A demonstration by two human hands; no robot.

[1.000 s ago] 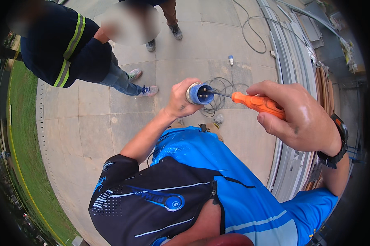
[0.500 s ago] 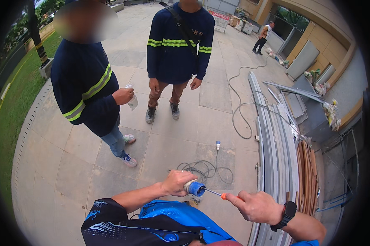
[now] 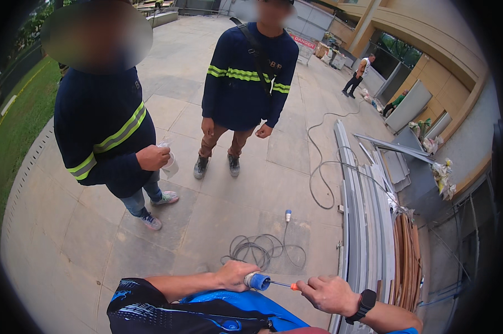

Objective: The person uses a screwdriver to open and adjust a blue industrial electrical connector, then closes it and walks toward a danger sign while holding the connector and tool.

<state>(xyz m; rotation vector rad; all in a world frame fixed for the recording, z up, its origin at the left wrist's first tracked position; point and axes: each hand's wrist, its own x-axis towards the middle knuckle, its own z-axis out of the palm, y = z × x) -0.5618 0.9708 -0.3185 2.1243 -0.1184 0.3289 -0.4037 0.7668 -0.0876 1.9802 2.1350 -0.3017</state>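
My left hand point(image 3: 236, 275) is wrapped round the pale body of an industrial power plug point(image 3: 259, 281), whose blue collar points to the right. In my right hand point(image 3: 327, 293) is a screwdriver point(image 3: 293, 286) with an orange handle, gripped with the fingers closed. Its thin metal shaft reaches left to the open end of the blue collar, and the tip is hidden there. Beyond my hands a coiled grey cable point(image 3: 257, 249) lies on the paving, with another blue-and-white connector point(image 3: 288, 215) at its end.
Two people in navy tops with reflective bands stand ahead; the left one holds a clear plastic bag point(image 3: 170, 161). Long metal profiles point(image 3: 368, 239) and brown strips point(image 3: 407, 261) lie at the right. A loose cable point(image 3: 313, 167) snakes across the paving. Another person walks far off.
The view has tilted, so my hands and the plug sit lower in it. The screwdriver remains at the plug's collar. The far person has shifted slightly.
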